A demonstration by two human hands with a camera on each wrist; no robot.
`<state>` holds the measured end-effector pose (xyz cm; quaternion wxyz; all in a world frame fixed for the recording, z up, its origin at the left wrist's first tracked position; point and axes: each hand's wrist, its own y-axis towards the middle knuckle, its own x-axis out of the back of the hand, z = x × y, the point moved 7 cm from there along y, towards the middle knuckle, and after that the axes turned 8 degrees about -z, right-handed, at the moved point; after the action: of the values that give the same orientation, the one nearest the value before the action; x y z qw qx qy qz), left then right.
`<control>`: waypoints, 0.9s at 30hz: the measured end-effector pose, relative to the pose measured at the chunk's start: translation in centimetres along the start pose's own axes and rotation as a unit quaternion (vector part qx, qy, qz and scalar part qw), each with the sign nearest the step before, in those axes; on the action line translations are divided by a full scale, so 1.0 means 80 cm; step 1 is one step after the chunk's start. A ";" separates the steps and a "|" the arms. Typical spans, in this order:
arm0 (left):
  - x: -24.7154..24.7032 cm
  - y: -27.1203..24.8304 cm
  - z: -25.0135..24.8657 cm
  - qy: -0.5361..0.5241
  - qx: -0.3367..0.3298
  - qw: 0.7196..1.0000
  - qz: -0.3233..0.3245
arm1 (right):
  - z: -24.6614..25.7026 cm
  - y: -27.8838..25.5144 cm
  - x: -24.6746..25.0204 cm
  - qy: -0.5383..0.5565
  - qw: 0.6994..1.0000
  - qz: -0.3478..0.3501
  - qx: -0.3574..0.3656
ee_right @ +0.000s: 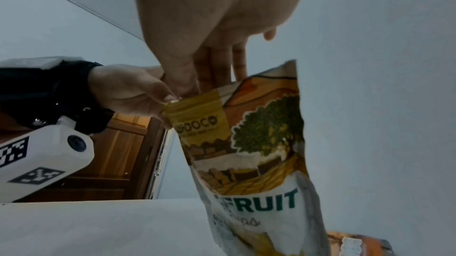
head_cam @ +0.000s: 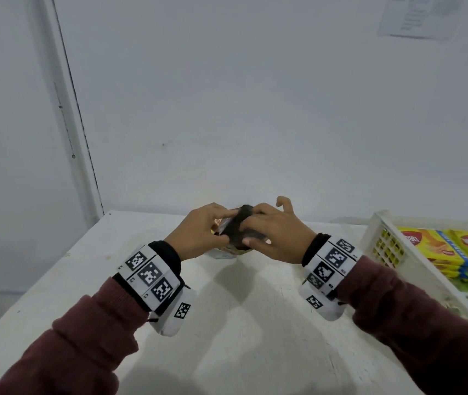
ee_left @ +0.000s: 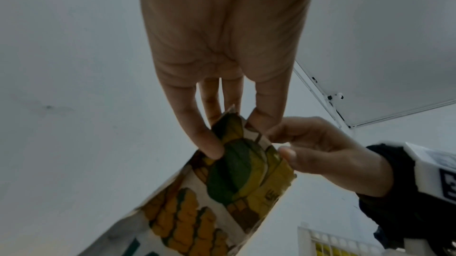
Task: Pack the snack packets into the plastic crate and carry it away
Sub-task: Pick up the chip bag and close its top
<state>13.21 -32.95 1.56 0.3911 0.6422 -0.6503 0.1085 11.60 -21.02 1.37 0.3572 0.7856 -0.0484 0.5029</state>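
Note:
A snack packet (head_cam: 234,228) printed with a tree and the word FRUIT stands upright over the far middle of the white table (head_cam: 227,323). Its printed face shows in both wrist views: snack packet (ee_left: 237,174), snack packet (ee_right: 261,153). My left hand (head_cam: 212,228) pinches its top edge from the left, seen close up as left hand (ee_left: 234,133). From the right, my right hand (head_cam: 258,233) grips the same top edge, fingers behind the packet, little finger raised. The white plastic crate (head_cam: 380,223) stands at the right table edge and holds yellow packets (head_cam: 437,246).
A pale wall rises directly behind the table, with a door frame (head_cam: 79,132) at the left. Another orange packet (ee_right: 357,244) lies low beside the held one in the right wrist view. Bare tabletop lies between my forearms and the hands.

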 end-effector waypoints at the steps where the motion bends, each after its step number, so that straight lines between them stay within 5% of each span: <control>1: 0.002 0.001 0.002 0.004 0.001 1.000 -0.004 | -0.003 -0.002 0.004 0.000 1.000 -0.025 0.005; 5: 0.005 0.006 0.006 0.023 -0.002 1.000 -0.012 | -0.016 -0.016 0.005 0.062 0.994 -0.088 0.028; 10: 0.005 0.011 0.014 0.027 -0.001 1.000 -0.016 | -0.085 -0.030 0.039 0.222 0.935 -0.235 -0.143; 12: 0.007 0.013 0.014 0.028 -0.003 0.999 -0.020 | -0.131 -0.036 0.011 0.284 0.906 -0.168 -0.264; 14: 0.009 0.014 0.016 0.032 0.000 0.999 -0.026 | -0.165 -0.049 -0.047 0.273 0.886 0.004 -0.375; 17: 0.009 0.015 0.018 0.043 0.010 0.999 -0.027 | -0.192 -0.084 -0.130 0.158 0.872 0.234 -0.399; 24: 0.010 0.013 0.013 0.050 0.017 0.998 -0.025 | -0.194 -0.113 -0.174 0.081 0.839 0.383 -0.377; 27: 0.007 0.012 0.012 0.049 0.022 0.998 -0.021 | -0.195 -0.104 -0.176 0.061 0.854 0.389 -0.341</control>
<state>12.03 -33.84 1.61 0.4103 0.6583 -0.6140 0.1458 -3.44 -9.32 -10.80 0.3802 0.4991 -0.4967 0.5997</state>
